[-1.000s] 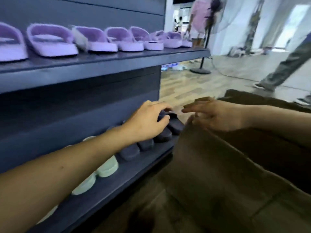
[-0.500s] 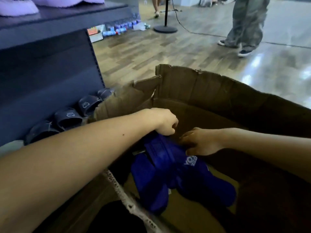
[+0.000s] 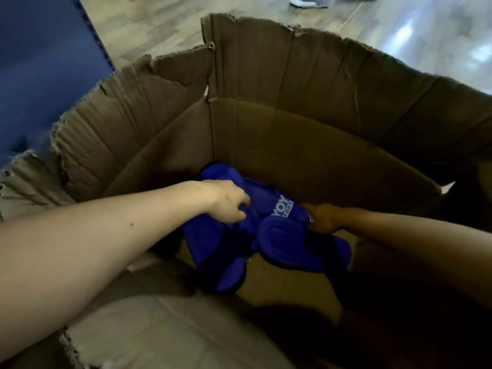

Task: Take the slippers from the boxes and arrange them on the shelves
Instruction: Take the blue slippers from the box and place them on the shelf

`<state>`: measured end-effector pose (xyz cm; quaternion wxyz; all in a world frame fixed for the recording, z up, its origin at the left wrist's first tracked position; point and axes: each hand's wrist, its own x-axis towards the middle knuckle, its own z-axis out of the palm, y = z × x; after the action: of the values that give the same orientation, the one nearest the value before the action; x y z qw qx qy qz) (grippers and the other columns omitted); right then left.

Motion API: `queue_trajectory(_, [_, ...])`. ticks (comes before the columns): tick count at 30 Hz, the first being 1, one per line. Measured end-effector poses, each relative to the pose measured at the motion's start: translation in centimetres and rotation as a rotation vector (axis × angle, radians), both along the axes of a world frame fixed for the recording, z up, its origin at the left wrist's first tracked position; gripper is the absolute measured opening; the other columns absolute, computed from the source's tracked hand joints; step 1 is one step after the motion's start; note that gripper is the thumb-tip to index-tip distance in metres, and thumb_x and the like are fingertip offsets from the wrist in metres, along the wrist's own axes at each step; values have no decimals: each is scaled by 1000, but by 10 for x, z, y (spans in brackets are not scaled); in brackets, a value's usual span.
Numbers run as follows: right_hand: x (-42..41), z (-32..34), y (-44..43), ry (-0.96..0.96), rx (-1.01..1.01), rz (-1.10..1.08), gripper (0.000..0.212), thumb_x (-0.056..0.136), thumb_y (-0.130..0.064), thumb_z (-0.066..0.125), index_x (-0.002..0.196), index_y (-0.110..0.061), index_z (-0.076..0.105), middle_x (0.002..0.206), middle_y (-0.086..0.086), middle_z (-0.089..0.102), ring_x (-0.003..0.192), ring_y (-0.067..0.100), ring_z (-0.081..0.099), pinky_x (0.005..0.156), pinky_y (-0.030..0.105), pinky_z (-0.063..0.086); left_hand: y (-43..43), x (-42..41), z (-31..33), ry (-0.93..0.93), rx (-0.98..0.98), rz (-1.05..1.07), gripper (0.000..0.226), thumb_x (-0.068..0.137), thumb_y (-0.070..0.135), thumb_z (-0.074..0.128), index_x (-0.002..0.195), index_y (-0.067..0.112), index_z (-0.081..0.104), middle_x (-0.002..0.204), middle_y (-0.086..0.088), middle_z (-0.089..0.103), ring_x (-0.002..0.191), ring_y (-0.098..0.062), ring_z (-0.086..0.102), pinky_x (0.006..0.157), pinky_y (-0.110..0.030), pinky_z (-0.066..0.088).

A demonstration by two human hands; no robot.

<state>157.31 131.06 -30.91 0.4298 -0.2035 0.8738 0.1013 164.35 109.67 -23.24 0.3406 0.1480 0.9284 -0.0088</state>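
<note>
Upper left: shelf unit [image 3: 40, 75], cut down to a dark blue panel and its upright edge. One second earlier filled the left half of the frame, with dark slippers lined on the lower shelf under the left hand. No longer shown with any slippers.

Top centre: wood-look floor [image 3: 159, 22]; at the top edge, a passer-by's shoe [image 3: 306, 0], cropped.

Centre, left to right: cardboard box [image 3: 292, 115], flaps torn and standing open, now taking up most of the frame. Glimpsed only as a brown edge a second earlier.

Centre left: left hand [image 3: 229, 203], gone from the shelf row down into the box. Fingers curled onto the upper part of the blue slippers [image 3: 279, 235], in a grip.

Centre: blue slippers, heaped loosely on the box floor against the far wall, white lettering on one strap. Not yet lifted clear.

Centre right: right hand [image 3: 322, 218], in shadow, fingertips against the lettered strap. Touching for certain; whether closed on it could not be told.

Judged: shelf placement of the dark pair finished, a fresh pick-up begun. Blue ones to be raised out and carried left to the shelves.
</note>
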Motion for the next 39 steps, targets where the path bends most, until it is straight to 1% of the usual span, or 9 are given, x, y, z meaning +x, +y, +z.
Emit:
queue_trajectory(9, [1,-37,-46,-85,-71,-53,85,92,-34,54,148,-27,-10,158,9,8,143,30,18,116,40,20,4,-7,2,-30,99,8,35,94,35,45,127,23,52,127,-3,57,116,-24,52,99,-35,43])
queue_trajectory(14, [4,-52,-66,-87,-42,100,74,89,-39,56,149,-19,16,153,12,25,139,30,29,112,37,28,-2,-14,5,-43,170,55,35,95,36,45,128,25,51,127,1,57,115,-20,52,100,-35,42])
queue_trajectory(19, [33,-34,-29,-116,-106,260,51,90,-30,56,137,-20,38,142,10,34,132,28,32,113,44,15,0,-17,6,-107,150,36,37,96,36,43,130,24,50,130,0,54,118,-20,49,102,-34,40])
queue_trajectory(23, [75,-23,19,33,-265,466,41,87,-39,58,124,-24,49,127,0,47,114,24,48,98,37,38,4,-15,7,-133,154,42,37,96,36,42,130,25,50,132,1,53,120,-19,48,104,-34,39])
queue_trajectory(26, [100,-28,55,249,-379,693,62,48,-62,75,97,-35,49,95,-16,61,86,12,58,64,24,52,7,-13,6,-245,101,39,38,97,35,41,133,23,47,136,0,49,123,-20,45,103,-32,36])
queue_trajectory(28, [105,-33,59,270,-479,688,69,39,-66,74,92,-37,42,86,-20,61,80,6,59,60,21,52,7,-14,5,-282,80,47,39,97,34,41,134,21,46,137,-1,47,124,-20,44,102,-31,35])
queue_trajectory(33, [99,-21,24,397,-778,552,33,71,-51,50,100,-35,46,91,-13,66,81,8,64,63,26,56,8,-21,3,-294,64,42,39,97,33,41,133,20,47,136,-1,49,123,-20,45,101,-30,35])
queue_trajectory(37, [86,-6,0,456,-853,488,33,79,-46,43,106,-28,47,86,-5,62,66,15,64,59,23,51,19,-20,-3,-268,99,33,37,97,36,41,129,21,51,133,-1,52,121,-20,46,99,-28,34])
queue_trajectory(39, [82,-3,0,526,-897,606,35,82,-43,44,112,-24,48,88,-4,59,63,15,60,56,23,47,19,-18,-9,-279,146,80,40,96,39,42,131,21,49,135,-1,50,123,-19,45,102,-28,34])
